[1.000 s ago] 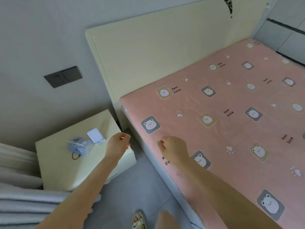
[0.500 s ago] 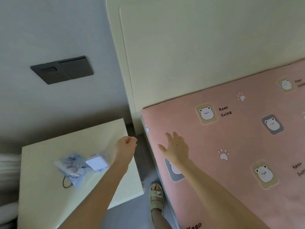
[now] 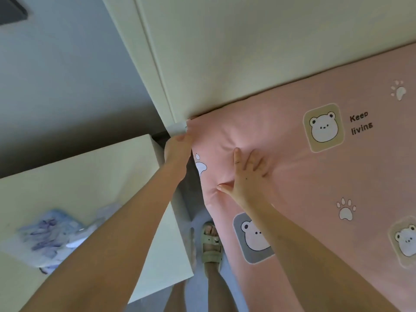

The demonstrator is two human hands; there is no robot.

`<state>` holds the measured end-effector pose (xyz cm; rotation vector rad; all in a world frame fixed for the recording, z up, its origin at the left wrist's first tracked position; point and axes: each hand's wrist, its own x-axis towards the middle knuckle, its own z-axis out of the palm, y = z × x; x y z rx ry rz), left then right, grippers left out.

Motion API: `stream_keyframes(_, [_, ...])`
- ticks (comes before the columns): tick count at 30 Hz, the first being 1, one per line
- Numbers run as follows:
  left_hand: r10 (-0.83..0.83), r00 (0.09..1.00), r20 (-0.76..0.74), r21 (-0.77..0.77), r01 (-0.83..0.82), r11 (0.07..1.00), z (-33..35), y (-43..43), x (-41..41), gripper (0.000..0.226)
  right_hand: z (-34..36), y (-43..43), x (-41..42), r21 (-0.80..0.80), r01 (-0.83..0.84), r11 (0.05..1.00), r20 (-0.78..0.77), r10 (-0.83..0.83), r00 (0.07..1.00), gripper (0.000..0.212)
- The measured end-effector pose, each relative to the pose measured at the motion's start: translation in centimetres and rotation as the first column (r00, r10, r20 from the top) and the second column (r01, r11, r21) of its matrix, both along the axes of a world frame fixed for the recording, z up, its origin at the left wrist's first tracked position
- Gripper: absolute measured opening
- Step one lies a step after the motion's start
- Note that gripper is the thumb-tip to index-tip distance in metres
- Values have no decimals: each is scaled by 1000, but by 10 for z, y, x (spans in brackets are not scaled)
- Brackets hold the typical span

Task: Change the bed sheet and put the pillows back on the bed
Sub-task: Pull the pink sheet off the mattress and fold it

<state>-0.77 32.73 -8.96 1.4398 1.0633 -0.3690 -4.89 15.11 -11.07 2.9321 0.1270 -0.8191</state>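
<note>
A pink bed sheet [image 3: 315,167] printed with bears and paw marks covers the mattress up to the cream headboard [image 3: 247,46]. My left hand [image 3: 179,147] grips the sheet's edge at the mattress corner, down in the gap beside the headboard. My right hand [image 3: 249,176] lies flat on top of the sheet just inside that corner, fingers spread and pressing, and the fabric wrinkles around it. No pillows are in view.
A cream bedside table [image 3: 78,183] stands close on the left, with a blue patterned pouch [image 3: 49,237] on it. A narrow floor gap between table and bed holds my sandalled foot [image 3: 210,244]. A dark wall switch [image 3: 11,12] is at the upper left.
I have leaned in toward the bed's head corner. My left hand moved from above the table to the sheet's corner and took hold; my right hand opened and pressed flat on the sheet.
</note>
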Motion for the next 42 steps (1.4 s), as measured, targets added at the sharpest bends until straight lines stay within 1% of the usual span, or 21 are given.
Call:
stream_keyframes(2, [56,998,17,-3,-56,998,-13,-2,15,39,-4,0,1,10,-2,1000,-10,2,1000,117])
stream_keyframes(4, [73,996,59,53,-77,996,-18,-2,21,40,-4,-2,0,27,-14,1000,-12,15,1000,116])
stream_keyframes(7, [92,990,109,136,-106,985,-14,1,13,35,-1,-4,1,63,6,998,-29,-4,1000,115])
stream_keyframes(8, [66,989,129,144,-84,986,-11,1,8,31,1,-3,1,72,15,997,-42,-12,999,116])
stream_keyframes(11, [-137,977,160,201,104,974,2,-3,-3,25,13,-4,1,120,31,992,-42,-27,999,114])
stream_keyframes(12, [-162,975,150,212,128,969,5,-6,-4,25,18,-5,0,145,44,988,-38,-39,999,112])
stream_keyframes(14, [-108,992,66,188,94,978,6,-9,-4,26,26,-7,-4,193,73,978,-28,-69,997,106])
stream_keyframes(16, [-66,998,-11,91,67,994,2,-12,-6,28,30,-7,-9,234,82,969,-18,-81,997,99])
stream_keyframes(17, [-59,998,-20,53,60,997,-1,-14,-7,31,31,-7,-11,250,79,965,-6,-80,997,96])
stream_keyframes(18, [-51,999,-3,46,51,998,-5,-17,-9,35,31,-8,-13,261,70,963,10,-75,997,93])
stream_keyframes(21, [-25,997,69,145,14,989,-11,-20,-15,41,35,-14,-17,302,45,952,40,-60,997,86])
stream_keyframes(23, [-70,990,124,209,43,977,-13,-15,-17,41,37,-17,-16,335,44,941,46,-63,997,80])
stream_keyframes(25, [-213,965,151,303,160,940,-10,-6,-18,41,40,-17,-15,371,42,928,92,-81,992,72])
stream_keyframes(28, [-455,877,154,424,358,832,4,2,-21,39,49,-8,-13,425,51,904,115,-110,987,67])
stream_keyframes(31, [-574,803,160,525,423,738,26,-1,-24,45,62,5,-9,442,36,896,122,-100,987,73])
stream_keyframes(33, [-641,752,155,582,454,674,42,-7,-30,44,70,17,-8,433,7,902,194,-101,976,77])
stream_keyframes(35, [-707,695,135,636,486,599,56,-14,-41,38,77,27,-7,431,-18,902,268,-109,957,81])
stream_keyframes(36, [-721,677,145,654,481,584,63,-17,-48,35,81,30,-7,430,-44,902,300,-97,949,78])
stream_keyframes(37, [-723,670,170,666,462,585,71,-20,-56,34,86,33,-8,439,-69,896,342,-96,935,69])
stream_keyframes(40, [-686,684,247,667,393,633,93,-31,-68,38,104,36,-16,502,-169,848,488,-116,865,25])
stream_keyframes(42, [-656,688,310,645,355,677,112,-40,-66,39,120,31,-22,552,-229,802,556,-150,817,24])
